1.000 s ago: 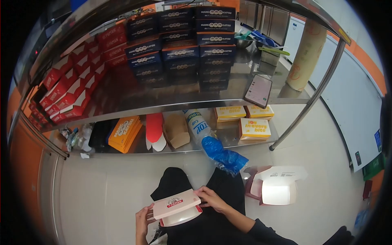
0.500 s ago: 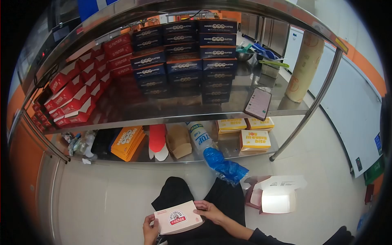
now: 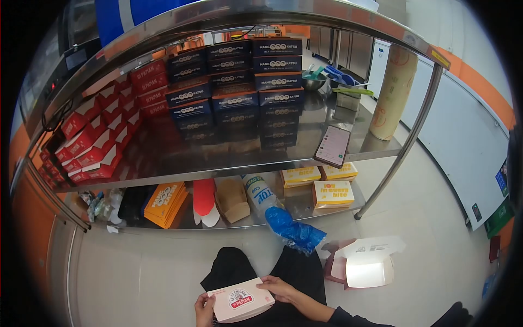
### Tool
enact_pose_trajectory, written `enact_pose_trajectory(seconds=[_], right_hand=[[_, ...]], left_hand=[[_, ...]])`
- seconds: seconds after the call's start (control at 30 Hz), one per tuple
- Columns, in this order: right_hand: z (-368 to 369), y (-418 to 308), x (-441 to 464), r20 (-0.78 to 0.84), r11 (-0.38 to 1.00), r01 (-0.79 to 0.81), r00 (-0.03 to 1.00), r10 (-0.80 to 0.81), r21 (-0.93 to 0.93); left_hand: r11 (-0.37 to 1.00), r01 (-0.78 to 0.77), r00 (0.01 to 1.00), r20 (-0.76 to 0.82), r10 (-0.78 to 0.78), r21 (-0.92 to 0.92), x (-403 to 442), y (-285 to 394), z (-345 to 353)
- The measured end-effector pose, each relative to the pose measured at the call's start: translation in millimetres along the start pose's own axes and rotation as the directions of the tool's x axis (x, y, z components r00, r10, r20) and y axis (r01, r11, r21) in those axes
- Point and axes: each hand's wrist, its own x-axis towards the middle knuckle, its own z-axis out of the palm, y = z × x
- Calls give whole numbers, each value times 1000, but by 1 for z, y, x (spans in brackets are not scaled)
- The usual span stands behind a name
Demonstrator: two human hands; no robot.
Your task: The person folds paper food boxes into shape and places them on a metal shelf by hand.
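Box (image 3: 241, 301), 2 hands (image 3: 204, 309) (image 3: 279, 288) at edges, (floor (image 3: 147, 272) around)

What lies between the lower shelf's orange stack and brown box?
The head view shows a red-and-white carton between them.

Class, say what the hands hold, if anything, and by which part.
The pale box: left hand at its left end, right hand at its far right corner.

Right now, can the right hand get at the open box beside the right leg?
Probably yes: only the leg lies between, and nothing covers the open box, though the right hand must first release the held box.
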Motion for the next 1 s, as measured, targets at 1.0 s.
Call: enact_pose_trajectory(seconds=[1.0], right_hand=[[3, -65, -90, 151, 832, 466, 885, -441, -301]], left_hand=[[739, -673, 646, 462, 608, -33, -17, 71, 39]])
